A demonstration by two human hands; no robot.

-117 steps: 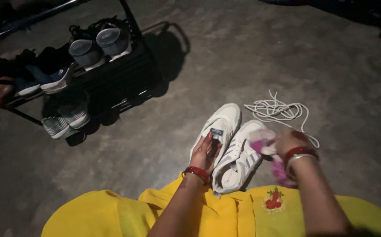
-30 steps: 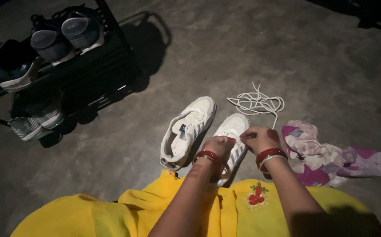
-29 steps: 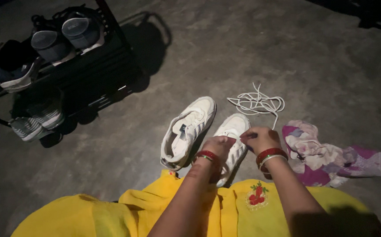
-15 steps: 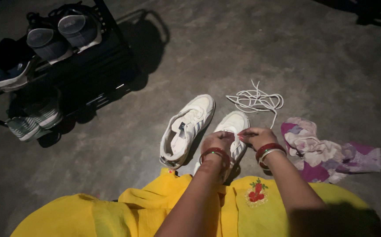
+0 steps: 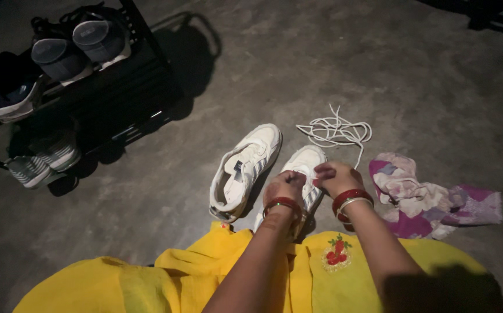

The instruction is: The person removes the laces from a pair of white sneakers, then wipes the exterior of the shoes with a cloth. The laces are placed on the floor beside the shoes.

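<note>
Since a moment earlier both hands had crept toeward along the white sneaker (image 5: pixel 306 168) at six o'clock, left hand (image 5: pixel 284 186) and right hand (image 5: pixel 334 177) closed on its upper, seemingly light, soft, best gripped by its sides.

Two sneakers lie side by side on the floor (image 5: pixel 379 69) just in front of the person's lap. The left sneaker (image 5: pixel 244 168) sits apart from the hands; the right sneaker (image 5: pixel 306 162) lies under both, with the left hand (image 5: pixel 285 186) and right hand (image 5: pixel 334 177) meeting on top of it, fingers touching. Beyond the right sneaker's toe, a loose shoelace (image 5: pixel 335 130) is heaped on the floor. To the right of the hands, near the right wrist, a crumpled cloth (image 5: pixel 425 197) lies on the floor. Far to the left and farther back stands a shoe rack (image 5: pixel 118 87), with shoes on its upper shelf (image 5: pixel 77 46) and more below (image 5: pixel 43 159).
</note>
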